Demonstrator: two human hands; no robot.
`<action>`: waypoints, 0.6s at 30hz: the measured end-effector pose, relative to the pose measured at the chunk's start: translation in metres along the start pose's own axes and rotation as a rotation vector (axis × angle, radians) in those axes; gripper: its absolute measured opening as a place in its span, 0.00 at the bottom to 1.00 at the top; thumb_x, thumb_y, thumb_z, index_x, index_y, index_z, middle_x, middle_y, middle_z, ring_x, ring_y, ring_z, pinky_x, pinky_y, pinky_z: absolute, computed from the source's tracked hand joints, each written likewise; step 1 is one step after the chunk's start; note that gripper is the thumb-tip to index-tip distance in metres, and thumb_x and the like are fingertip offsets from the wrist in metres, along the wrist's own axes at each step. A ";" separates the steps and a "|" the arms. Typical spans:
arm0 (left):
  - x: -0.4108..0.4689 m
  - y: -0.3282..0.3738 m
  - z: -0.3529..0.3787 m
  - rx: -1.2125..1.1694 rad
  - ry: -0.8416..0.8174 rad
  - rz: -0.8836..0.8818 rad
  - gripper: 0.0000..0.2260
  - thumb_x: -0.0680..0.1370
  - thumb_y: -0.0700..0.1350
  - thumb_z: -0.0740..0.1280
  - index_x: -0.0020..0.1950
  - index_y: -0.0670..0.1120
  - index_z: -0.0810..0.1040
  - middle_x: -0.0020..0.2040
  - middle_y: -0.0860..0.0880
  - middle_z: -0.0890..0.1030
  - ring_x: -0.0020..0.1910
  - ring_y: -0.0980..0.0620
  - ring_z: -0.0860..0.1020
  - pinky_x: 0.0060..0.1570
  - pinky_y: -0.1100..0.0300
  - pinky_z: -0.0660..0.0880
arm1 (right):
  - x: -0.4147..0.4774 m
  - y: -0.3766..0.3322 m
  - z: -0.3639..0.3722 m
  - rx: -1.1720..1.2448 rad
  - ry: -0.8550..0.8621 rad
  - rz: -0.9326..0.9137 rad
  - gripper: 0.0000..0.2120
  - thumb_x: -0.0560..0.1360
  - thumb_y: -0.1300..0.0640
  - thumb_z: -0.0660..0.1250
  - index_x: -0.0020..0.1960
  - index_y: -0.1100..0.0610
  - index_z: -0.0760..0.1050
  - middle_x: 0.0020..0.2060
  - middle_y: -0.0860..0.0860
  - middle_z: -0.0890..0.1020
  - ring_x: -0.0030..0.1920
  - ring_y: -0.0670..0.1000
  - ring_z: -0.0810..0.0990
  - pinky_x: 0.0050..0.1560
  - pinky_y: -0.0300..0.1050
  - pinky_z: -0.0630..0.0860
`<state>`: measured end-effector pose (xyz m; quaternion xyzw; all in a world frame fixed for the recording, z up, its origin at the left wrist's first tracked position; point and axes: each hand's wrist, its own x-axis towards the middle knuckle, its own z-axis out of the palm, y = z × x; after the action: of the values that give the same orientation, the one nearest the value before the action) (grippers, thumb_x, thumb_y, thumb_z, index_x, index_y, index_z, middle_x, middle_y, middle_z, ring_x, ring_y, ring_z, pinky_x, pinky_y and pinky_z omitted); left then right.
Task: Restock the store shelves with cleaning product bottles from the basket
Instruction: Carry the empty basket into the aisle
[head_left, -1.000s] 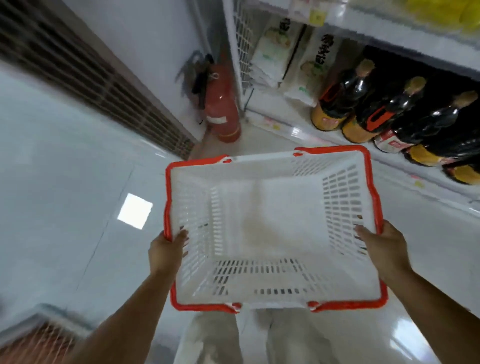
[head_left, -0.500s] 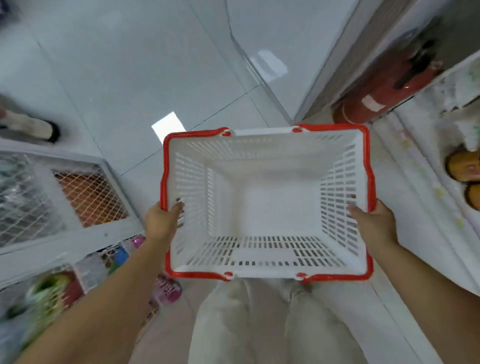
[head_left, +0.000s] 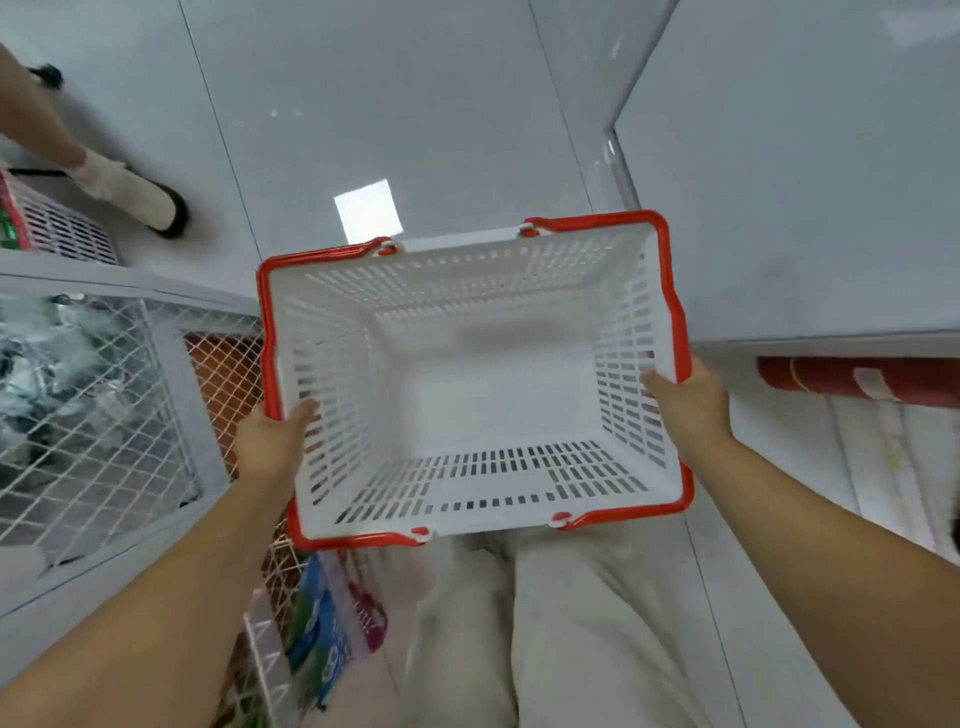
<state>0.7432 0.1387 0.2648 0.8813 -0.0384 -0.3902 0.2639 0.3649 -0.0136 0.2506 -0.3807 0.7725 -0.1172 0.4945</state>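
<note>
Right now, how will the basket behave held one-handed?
Probably light: the basket is empty, with slotted plastic walls. It looks stiff: no bowing between left hand and right hand. Held by one side rim, it would likely swing down.

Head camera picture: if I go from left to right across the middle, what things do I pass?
Wire mesh rack → left hand → white basket → right hand → red cylinder.

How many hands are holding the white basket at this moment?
2. The left hand grips the left rim of the basket, thumb inside; the right hand grips the right rim. No further hand is in view.
</note>
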 end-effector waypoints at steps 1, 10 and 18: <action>0.010 0.016 0.000 -0.019 0.009 -0.016 0.16 0.79 0.42 0.69 0.65 0.41 0.77 0.51 0.45 0.81 0.46 0.45 0.81 0.45 0.55 0.77 | 0.013 -0.021 0.007 -0.015 -0.011 -0.003 0.08 0.77 0.56 0.69 0.56 0.51 0.78 0.48 0.51 0.84 0.47 0.54 0.83 0.53 0.52 0.81; 0.108 0.186 0.002 -0.063 0.129 -0.104 0.12 0.79 0.46 0.69 0.58 0.40 0.79 0.44 0.45 0.82 0.34 0.51 0.77 0.32 0.61 0.72 | 0.127 -0.237 0.050 -0.115 -0.108 -0.096 0.11 0.79 0.56 0.68 0.61 0.54 0.78 0.48 0.51 0.83 0.45 0.52 0.83 0.46 0.44 0.78; 0.218 0.366 0.016 -0.121 0.113 -0.042 0.10 0.79 0.45 0.69 0.58 0.42 0.78 0.50 0.46 0.83 0.44 0.49 0.82 0.36 0.65 0.78 | 0.233 -0.410 0.089 -0.048 -0.098 -0.094 0.08 0.78 0.56 0.69 0.57 0.52 0.79 0.47 0.50 0.84 0.45 0.52 0.84 0.52 0.50 0.80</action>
<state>0.9333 -0.2417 0.2912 0.8851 0.0185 -0.3467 0.3101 0.5831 -0.4407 0.2790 -0.4336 0.7312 -0.1029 0.5165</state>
